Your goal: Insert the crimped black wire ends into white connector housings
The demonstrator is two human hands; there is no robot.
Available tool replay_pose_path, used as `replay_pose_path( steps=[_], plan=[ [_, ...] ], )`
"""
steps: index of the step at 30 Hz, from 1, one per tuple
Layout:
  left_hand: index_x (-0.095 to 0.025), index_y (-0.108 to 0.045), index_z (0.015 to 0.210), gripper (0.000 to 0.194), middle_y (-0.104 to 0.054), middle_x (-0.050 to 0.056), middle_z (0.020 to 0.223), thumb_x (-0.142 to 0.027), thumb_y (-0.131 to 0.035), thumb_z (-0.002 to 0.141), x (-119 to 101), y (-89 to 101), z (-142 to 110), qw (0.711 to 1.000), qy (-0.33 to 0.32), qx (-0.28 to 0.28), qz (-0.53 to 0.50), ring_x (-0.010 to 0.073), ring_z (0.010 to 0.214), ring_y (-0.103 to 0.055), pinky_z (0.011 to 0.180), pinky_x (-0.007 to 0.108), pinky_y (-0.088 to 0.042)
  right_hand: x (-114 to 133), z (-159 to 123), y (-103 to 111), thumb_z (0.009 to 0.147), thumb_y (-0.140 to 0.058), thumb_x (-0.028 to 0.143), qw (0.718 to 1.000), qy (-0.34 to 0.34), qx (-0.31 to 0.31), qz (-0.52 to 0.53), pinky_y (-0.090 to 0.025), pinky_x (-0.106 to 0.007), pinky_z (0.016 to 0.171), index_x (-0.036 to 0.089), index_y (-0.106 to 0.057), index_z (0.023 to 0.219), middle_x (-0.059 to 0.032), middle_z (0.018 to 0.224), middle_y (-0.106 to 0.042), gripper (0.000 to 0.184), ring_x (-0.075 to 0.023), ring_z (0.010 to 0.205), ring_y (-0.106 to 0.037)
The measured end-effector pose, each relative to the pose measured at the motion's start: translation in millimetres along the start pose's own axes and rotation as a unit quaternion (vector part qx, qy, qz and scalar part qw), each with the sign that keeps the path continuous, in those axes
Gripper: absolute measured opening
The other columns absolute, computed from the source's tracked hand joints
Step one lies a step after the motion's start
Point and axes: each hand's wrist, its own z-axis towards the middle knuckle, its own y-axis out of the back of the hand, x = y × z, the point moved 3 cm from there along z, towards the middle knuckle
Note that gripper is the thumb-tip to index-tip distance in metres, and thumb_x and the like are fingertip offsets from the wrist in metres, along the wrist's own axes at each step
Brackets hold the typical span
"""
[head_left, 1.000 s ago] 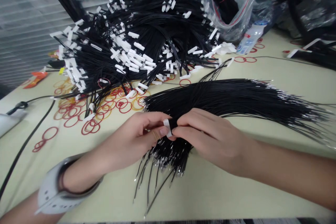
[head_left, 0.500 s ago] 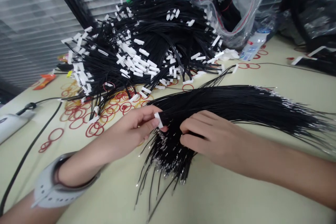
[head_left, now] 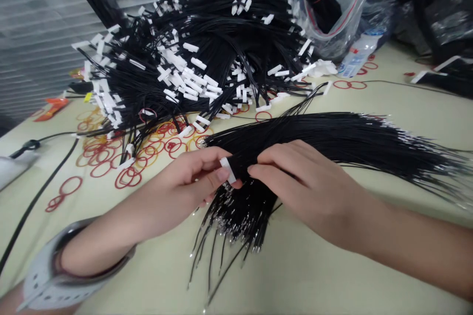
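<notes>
Between the thumb and fingers of my left hand (head_left: 195,179) is a white connector (head_left: 228,170), held above the black wires. My right hand (head_left: 301,182) is closed just to its right, thumb and index finger pinched together close to the connector; whatever lies between those fingertips is too small or hidden to make out. Under both hands, a bundle of black wires (head_left: 332,138) with bare metal terminals stretches to the right. A second bunch of wires (head_left: 244,216) fans toward me, its silvery ends pointing down the table.
Behind the hands rises a big heap of black cables (head_left: 221,44) with white connectors. Red and yellow rubber bands (head_left: 129,177) lie scattered at left. A plastic bag (head_left: 354,5) of wires and a bottle (head_left: 360,54) stand at the back right. A black cord (head_left: 48,197) crosses the left side.
The right hand's fingertips have shifted slightly left, closer to the white connector, and its index finger and thumb have drawn together. The left hand keeps its hold. The view has shifted a little.
</notes>
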Motion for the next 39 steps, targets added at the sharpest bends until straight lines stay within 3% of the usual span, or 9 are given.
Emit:
replay_pose_path(
  steps=[6, 12, 18, 23, 29, 34, 39],
  plan=[
    [-0.018, -0.057, 0.087, 0.015, -0.057, -0.004, 0.075, -0.026, -0.045, 0.091, -6, -0.9, 1, 1.000, 0.021, 0.015, -0.009, 0.0050, 0.053, -0.040, 0.047, 0.015, -0.034, -3, 0, -1, 0.094, -0.027, 0.015, 0.999, 0.005, 0.006, 0.034, -0.038, -0.030, 0.058, 0.010, -0.067, 0.078, -0.0075, 0.071, -0.060, 0.044, -0.0168, 0.064, -0.052],
    [-0.017, -0.057, 0.089, 0.015, -0.060, -0.001, 0.081, -0.027, -0.045, 0.091, -6, 0.0, 2, 0.999, 0.034, 0.027, -0.023, 0.0061, 0.055, -0.041, 0.047, 0.017, -0.034, -5, -8, -4, 0.092, -0.038, 0.016, 0.999, -0.027, 0.007, 0.042, -0.037, -0.027, 0.062, 0.014, -0.065, 0.084, -0.0030, 0.075, -0.057, 0.028, -0.0137, 0.068, -0.048],
    [-0.017, -0.059, 0.086, 0.015, -0.059, -0.002, 0.075, -0.025, -0.047, 0.090, -1, 2.5, 5, 0.998, 0.039, 0.035, -0.041, 0.0056, 0.053, -0.040, 0.046, 0.016, -0.034, -5, -3, -3, 0.095, -0.030, 0.015, 0.997, 0.041, 0.007, 0.067, -0.038, -0.029, 0.060, 0.012, -0.065, 0.074, -0.0056, 0.070, -0.061, 0.041, -0.0140, 0.066, -0.049],
    [-0.016, -0.059, 0.083, 0.016, -0.060, -0.001, 0.075, -0.026, -0.048, 0.089, -1, 1.9, 8, 0.997, 0.046, 0.049, -0.032, 0.0055, 0.052, -0.041, 0.046, 0.017, -0.034, -5, -4, -2, 0.091, -0.034, 0.008, 0.991, 0.116, -0.047, 0.056, -0.041, -0.031, 0.060, 0.010, -0.063, 0.070, -0.0082, 0.066, -0.060, 0.036, -0.0160, 0.068, -0.050],
    [-0.016, -0.059, 0.084, 0.018, -0.061, -0.001, 0.077, -0.027, -0.046, 0.090, -1, 2.2, 7, 0.997, 0.044, 0.062, -0.019, 0.0063, 0.053, -0.041, 0.048, 0.018, -0.034, -4, -6, -4, 0.090, -0.035, 0.007, 0.993, 0.105, -0.007, 0.055, -0.042, -0.032, 0.063, 0.009, -0.064, 0.073, -0.0085, 0.068, -0.061, 0.034, -0.0165, 0.069, -0.050],
    [-0.017, -0.059, 0.086, 0.021, -0.060, 0.001, 0.078, -0.033, -0.046, 0.090, 1, 2.2, 6, 0.996, 0.046, 0.068, 0.020, 0.0080, 0.053, -0.040, 0.046, 0.020, -0.031, -5, -5, -3, 0.089, -0.037, 0.006, 0.990, 0.127, -0.037, 0.053, -0.043, -0.033, 0.061, 0.009, -0.062, 0.073, -0.0093, 0.070, -0.061, 0.030, -0.0169, 0.070, -0.051],
    [-0.018, -0.058, 0.087, 0.017, -0.061, -0.001, 0.077, -0.031, -0.048, 0.089, 3, 1.5, 6, 0.997, 0.050, 0.066, -0.003, 0.0069, 0.052, -0.041, 0.046, 0.019, -0.033, -6, -7, -5, 0.091, -0.032, 0.008, 0.986, 0.141, -0.042, 0.074, -0.045, -0.033, 0.062, 0.008, -0.061, 0.081, -0.0097, 0.071, -0.062, 0.031, -0.0175, 0.075, -0.054]
  ],
)
